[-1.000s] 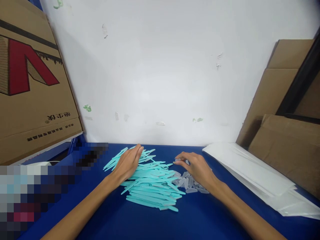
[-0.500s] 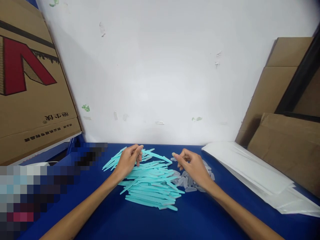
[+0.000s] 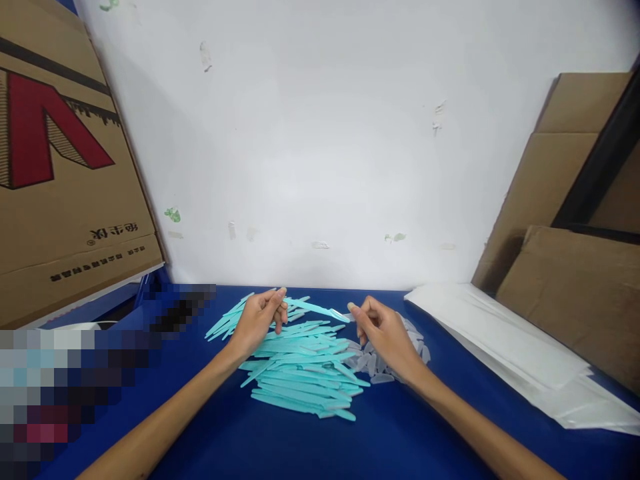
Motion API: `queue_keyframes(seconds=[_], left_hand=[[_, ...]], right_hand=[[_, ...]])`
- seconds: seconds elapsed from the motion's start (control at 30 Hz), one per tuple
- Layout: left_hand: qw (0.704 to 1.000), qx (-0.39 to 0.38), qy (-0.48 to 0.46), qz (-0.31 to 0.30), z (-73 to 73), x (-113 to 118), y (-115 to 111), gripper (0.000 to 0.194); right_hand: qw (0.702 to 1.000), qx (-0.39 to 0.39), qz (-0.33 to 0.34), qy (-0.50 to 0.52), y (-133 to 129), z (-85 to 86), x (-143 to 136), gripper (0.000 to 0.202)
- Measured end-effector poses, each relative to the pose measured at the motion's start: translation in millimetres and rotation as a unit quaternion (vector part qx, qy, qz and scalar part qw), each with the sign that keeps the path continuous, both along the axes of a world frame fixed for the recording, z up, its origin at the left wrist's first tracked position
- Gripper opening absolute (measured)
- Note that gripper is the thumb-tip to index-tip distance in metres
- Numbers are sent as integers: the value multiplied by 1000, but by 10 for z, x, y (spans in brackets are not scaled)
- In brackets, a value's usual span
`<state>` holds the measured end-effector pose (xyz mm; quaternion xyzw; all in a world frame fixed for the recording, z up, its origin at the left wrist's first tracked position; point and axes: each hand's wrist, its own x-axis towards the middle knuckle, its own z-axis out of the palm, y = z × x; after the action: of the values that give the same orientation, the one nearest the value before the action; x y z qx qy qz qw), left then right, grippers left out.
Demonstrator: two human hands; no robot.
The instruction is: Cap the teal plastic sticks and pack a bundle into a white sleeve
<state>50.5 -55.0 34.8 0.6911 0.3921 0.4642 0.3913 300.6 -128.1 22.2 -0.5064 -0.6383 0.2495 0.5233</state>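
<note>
My left hand (image 3: 263, 319) pinches the handle end of a turquoise eyebrow razor (image 3: 311, 307), held slanting to the right above the pile. Its shiny blade end points at my right hand (image 3: 383, 330), whose thumb and fingers are drawn together just beside it. A translucent piece shows by those fingertips; whether they grip it is hard to tell. Beneath and in front of the left hand lies a loose heap of turquoise eyebrow razors (image 3: 300, 387). Small clear plastic caps (image 3: 371, 363) are heaped below the right hand, which partly hides them.
White sheets or bags (image 3: 505, 333) lie on the right of the blue table (image 3: 200, 433). Flattened cardboard (image 3: 575, 293) leans behind them. At the left stands a large printed carton (image 3: 75, 220). A white wall (image 3: 320, 147) rises behind the table. The lower left is pixelated.
The held razor has shifted slightly right, and its blade end looks shinier. My right hand has barely moved, and the piles look the same.
</note>
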Motion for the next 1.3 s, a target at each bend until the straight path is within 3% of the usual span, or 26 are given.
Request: queue_keyframes(seconds=[0.3,0.6,1.03,1.17,1.3], left_hand=[[998,44,-4,34,51,25,-77,55],[997,69,31,2,-10,68,-123,47],[989,98,108,-25,-8,17,-132,49],[961,173,216,-13,70,-29,-135,45],[893,298,332,-64,46,4,-175,28]], right_hand=[[1000,3,-2,-25,18,-22,11,46],[996,-27,74,-42,-14,-29,-9,41],[992,-4,56,-117,-38,12,47,40],[987,14,35,-155,-32,3,9,42],[977,42,19,-209,-33,-24,-51,40]])
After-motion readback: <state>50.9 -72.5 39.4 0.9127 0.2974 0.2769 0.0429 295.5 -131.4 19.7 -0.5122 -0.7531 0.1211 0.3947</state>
